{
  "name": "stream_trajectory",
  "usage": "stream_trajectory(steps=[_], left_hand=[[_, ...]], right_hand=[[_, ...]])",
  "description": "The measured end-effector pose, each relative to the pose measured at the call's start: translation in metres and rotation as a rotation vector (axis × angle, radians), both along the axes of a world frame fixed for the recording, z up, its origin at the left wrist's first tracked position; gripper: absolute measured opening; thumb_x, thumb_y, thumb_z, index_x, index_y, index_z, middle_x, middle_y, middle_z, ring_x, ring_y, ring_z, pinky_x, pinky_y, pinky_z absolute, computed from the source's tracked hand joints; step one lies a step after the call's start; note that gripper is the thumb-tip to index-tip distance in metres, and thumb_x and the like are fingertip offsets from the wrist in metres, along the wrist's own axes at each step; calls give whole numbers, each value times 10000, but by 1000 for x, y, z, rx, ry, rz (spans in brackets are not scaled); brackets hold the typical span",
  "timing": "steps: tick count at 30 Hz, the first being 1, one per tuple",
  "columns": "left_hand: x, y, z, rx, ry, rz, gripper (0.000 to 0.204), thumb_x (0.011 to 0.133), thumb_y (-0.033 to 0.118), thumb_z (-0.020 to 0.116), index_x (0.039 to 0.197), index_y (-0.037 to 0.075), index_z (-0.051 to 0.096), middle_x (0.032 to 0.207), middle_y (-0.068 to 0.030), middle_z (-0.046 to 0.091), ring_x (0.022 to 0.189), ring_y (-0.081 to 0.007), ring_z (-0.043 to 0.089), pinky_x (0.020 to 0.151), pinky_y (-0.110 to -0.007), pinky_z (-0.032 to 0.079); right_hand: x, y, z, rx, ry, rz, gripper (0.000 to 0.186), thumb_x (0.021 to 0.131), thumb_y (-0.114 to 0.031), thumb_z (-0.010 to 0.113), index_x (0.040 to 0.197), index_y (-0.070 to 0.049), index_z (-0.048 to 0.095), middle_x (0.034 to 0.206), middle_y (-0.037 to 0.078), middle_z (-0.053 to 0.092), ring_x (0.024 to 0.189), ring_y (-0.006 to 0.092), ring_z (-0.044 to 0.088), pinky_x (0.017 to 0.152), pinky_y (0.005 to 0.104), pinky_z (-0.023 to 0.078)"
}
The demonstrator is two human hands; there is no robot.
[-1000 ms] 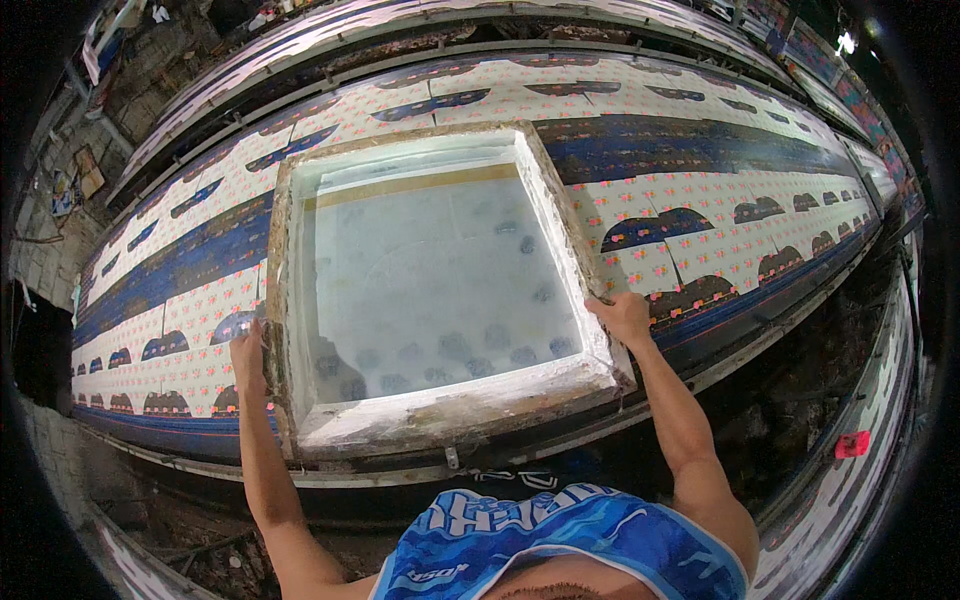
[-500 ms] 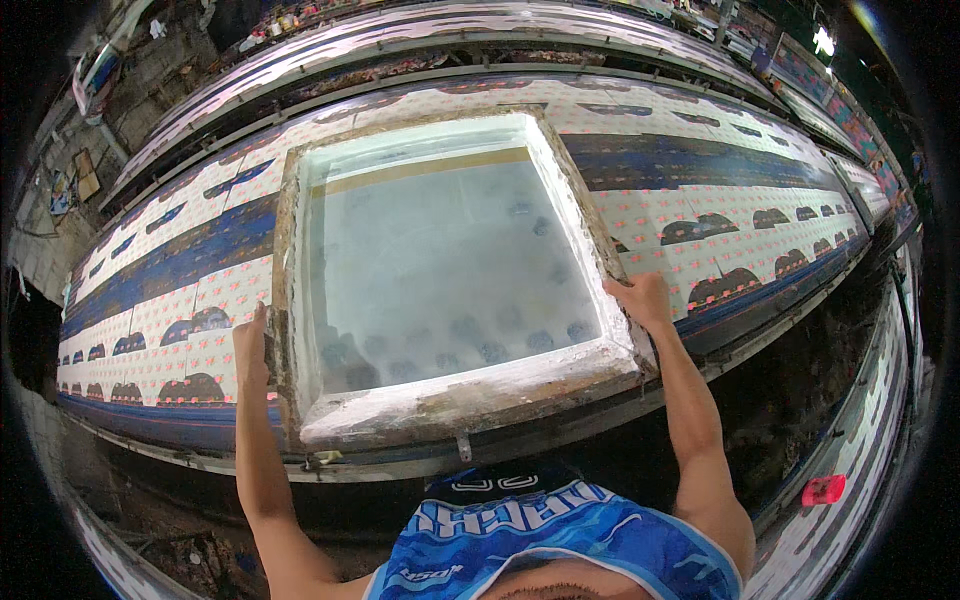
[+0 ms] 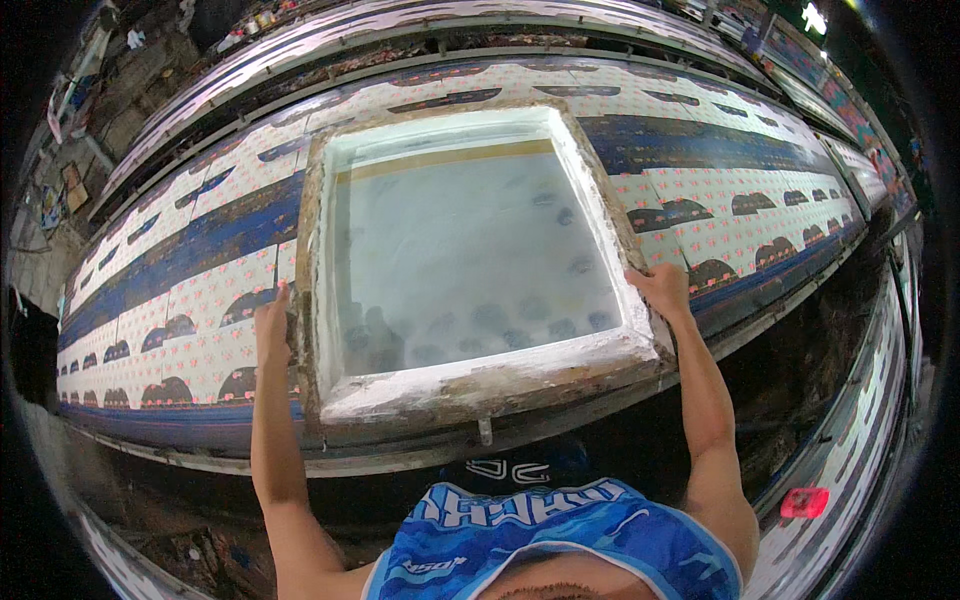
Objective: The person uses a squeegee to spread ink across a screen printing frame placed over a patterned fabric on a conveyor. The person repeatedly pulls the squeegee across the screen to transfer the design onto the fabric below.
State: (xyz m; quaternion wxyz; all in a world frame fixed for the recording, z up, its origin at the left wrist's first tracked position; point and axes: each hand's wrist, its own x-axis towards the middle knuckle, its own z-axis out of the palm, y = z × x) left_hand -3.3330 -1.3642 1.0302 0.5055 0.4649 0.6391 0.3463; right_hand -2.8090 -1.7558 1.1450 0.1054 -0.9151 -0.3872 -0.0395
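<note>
Bright, even overhead light on the centre; corners black; strong fisheye bending at the rim; centre sharp, edges smeared.

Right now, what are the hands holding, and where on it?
Both hold the large wooden-framed printing screen: the left hand on its left side rail, the right hand on its right side rail, near the front corners.

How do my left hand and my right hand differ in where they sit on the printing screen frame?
The left hand grips the left side rail of the screen frame, a little above its near corner; the right hand grips the right rail higher in the picture. The left hand lies over white patterned cloth, the right beside dark arch motifs. Both hold the frame's outer edges.
</note>
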Motion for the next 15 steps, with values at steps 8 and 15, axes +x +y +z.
stream_trajectory(steps=[8,15], left_hand=[[129,-57,-9,94,-141,-54,581,931,435,708,566,86,421,586,55,367,563,-102,312,520,-340,271],[233,-131,-34,156,-30,29,581,950,435,668,564,60,450,575,34,377,555,-98,322,504,-356,262]], right_hand=[[143,-41,-4,50,-34,45,619,759,-558,728,671,53,683,557,246,576,546,398,617,564,504,458],[260,-94,-37,108,32,2,608,739,-541,739,631,53,667,558,244,587,540,398,614,562,512,459]])
